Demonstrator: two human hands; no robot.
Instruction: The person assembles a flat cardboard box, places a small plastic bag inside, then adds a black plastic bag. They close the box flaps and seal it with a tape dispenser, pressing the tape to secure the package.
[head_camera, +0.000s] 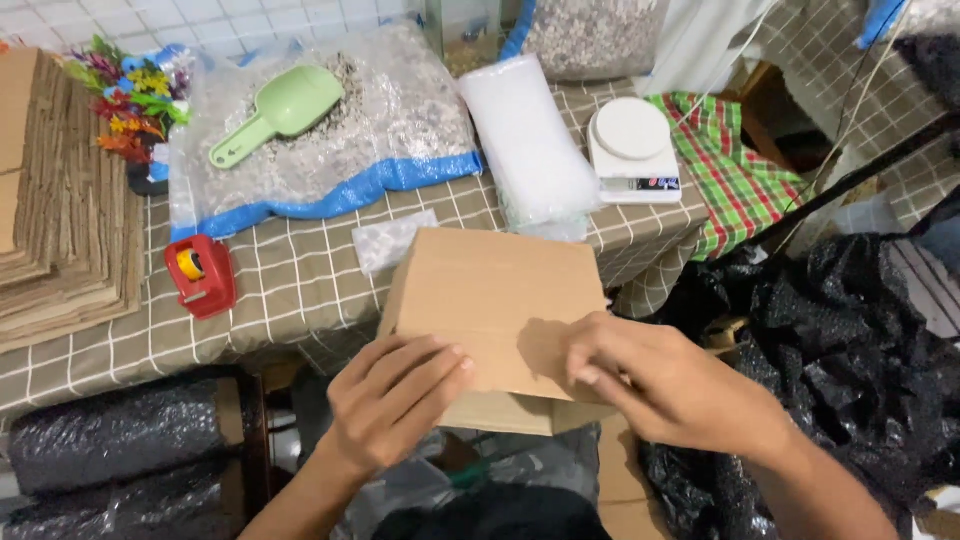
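White wall tiles are being seen at the back, and in front of them a bench (300, 290) is being covered by a grey checked cloth. A cardboard box (495, 300) is being held at the near edge of the bench, its closed top flaps facing up. The left hand (395, 400) is being pressed flat on the near left part of the box top, fingers together; the right hand (665, 385) is being laid on the near right edge, fingertips curled over the flap. Both hands are being kept on the box, apart from each other, most likely so that the flaps are being held down and level along their seam.

Left of the box, a red tape dispenser (200, 275) is being kept within easy reach. Behind the box a small clear packet (390, 240) is lying, and further behind it a big plastic bag of pale gravel (400, 130) is being left open with a green scoop (280, 110) resting on top. Right of that bag a roll of clear bubble wrap (530, 150) is being stored, and beside it a white kitchen scale (635, 150). Far left of the box, flat cardboard sheets (60, 200) are being stacked, with artificial flowers (130, 100) behind them. Right of the box, black bubble wrap (840, 350) is being piled; more black rolls (120, 435) are lying below the bench on the left.
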